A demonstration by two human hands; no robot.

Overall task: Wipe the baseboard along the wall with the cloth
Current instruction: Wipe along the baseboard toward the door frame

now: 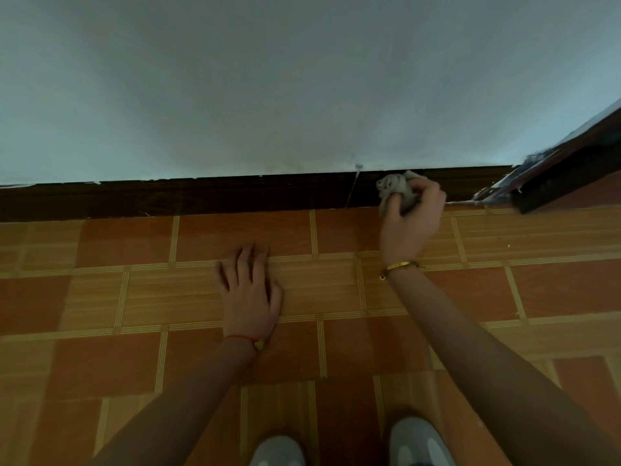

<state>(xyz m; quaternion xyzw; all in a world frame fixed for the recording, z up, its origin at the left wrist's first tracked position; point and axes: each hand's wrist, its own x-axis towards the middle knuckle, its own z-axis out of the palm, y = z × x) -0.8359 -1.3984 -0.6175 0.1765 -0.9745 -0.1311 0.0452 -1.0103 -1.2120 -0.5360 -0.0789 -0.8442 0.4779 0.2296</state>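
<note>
A dark brown baseboard (201, 196) runs along the foot of the pale wall (268, 79), from the left edge to a door frame at the right. My right hand (411, 220) grips a crumpled grey cloth (395, 188) and presses it against the baseboard near its right end. My left hand (250, 294) lies flat on the floor tiles with fingers spread, well short of the baseboard and holding nothing. A thin light crack or thread crosses the baseboard just left of the cloth.
A dark wooden door frame (564, 176) with paint smears juts in at the right. The floor (134, 297) is orange and tan patterned tile. Two grey shoes (420, 445) show at the bottom edge.
</note>
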